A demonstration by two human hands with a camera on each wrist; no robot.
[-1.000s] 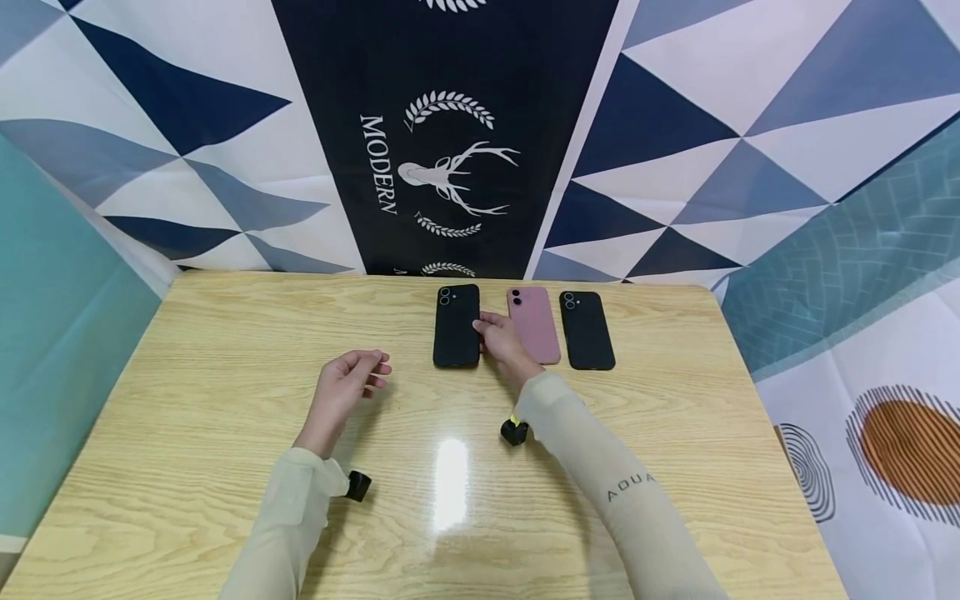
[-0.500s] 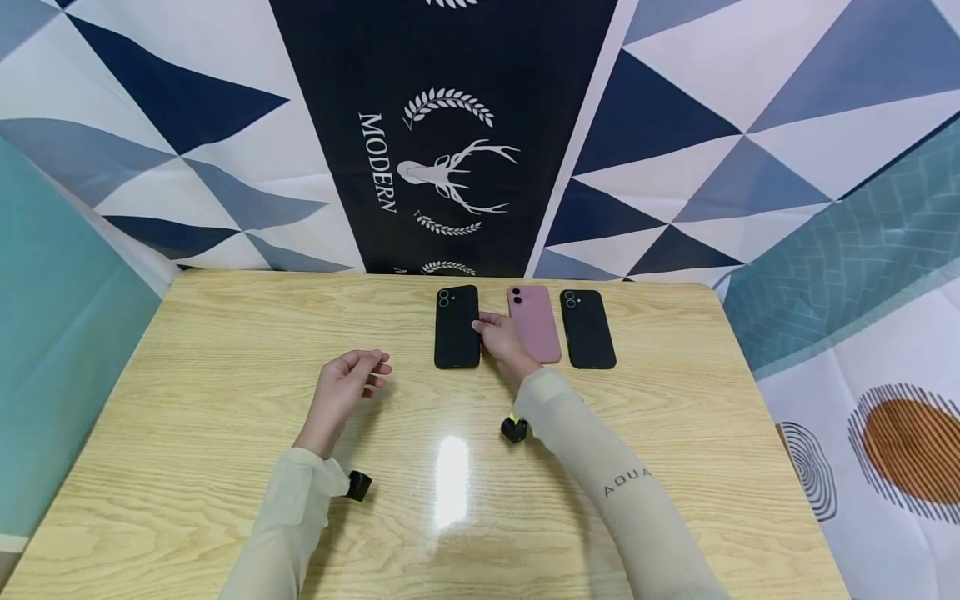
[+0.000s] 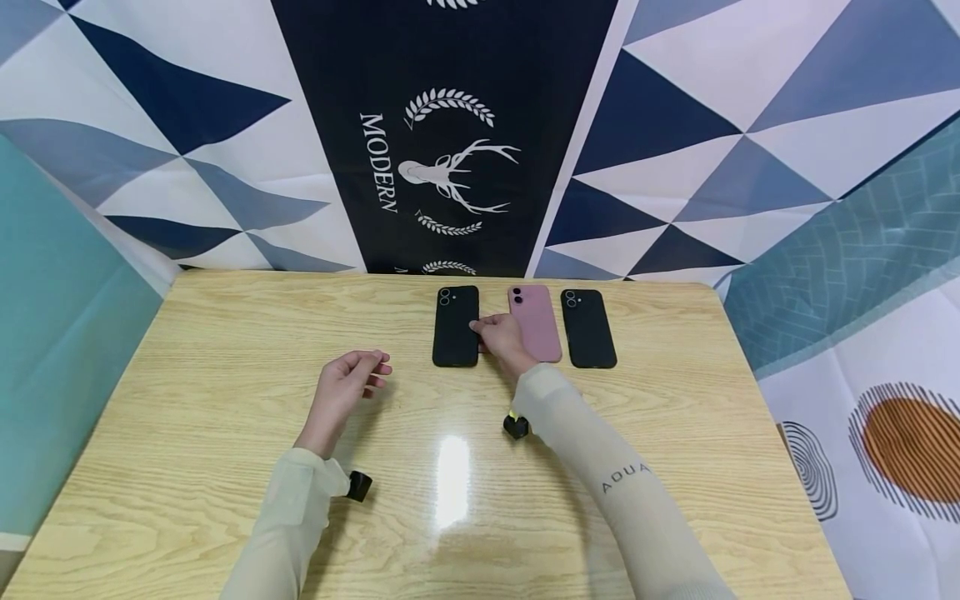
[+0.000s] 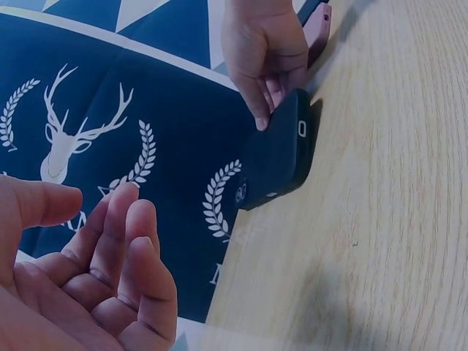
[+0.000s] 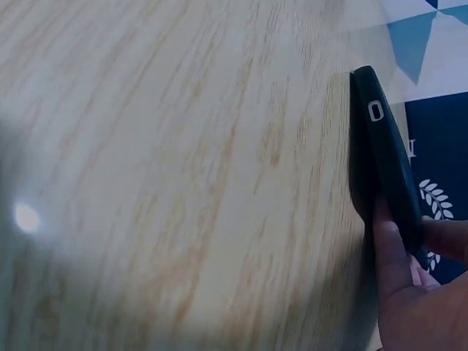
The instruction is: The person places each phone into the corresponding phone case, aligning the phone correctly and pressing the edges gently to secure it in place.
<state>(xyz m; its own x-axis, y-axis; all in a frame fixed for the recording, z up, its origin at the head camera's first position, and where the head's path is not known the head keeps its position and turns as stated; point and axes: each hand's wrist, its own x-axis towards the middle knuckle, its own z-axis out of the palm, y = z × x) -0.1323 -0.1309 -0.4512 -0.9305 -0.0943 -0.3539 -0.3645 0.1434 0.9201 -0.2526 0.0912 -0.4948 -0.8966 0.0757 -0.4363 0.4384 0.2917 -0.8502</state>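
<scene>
In the head view my right hand (image 3: 504, 340) pinches the right edge of a black phone (image 3: 455, 327) near the table's back edge. Two round lenses show at the phone's upper left. The right wrist view has the thumb on one face of the phone (image 5: 387, 153) and fingers beneath the other, with a dark shadow alongside. A small port opening marks its near end. My left hand (image 3: 350, 379) hovers over the table to the left, fingers loosely bent and holding nothing. Its palm (image 4: 80, 292) shows in the left wrist view, apart from the phone.
A pink phone (image 3: 536, 325) lies right of the held one, partly behind my right hand. Beyond it lies another black phone (image 3: 588, 329). The wooden table (image 3: 225, 350) ends at a patterned cloth wall (image 3: 450, 50). Small black wrist cameras (image 3: 359, 486) hang below both sleeves.
My right hand and the black phone have shifted very slightly left. The left hand and the other two phones have stayed put.
</scene>
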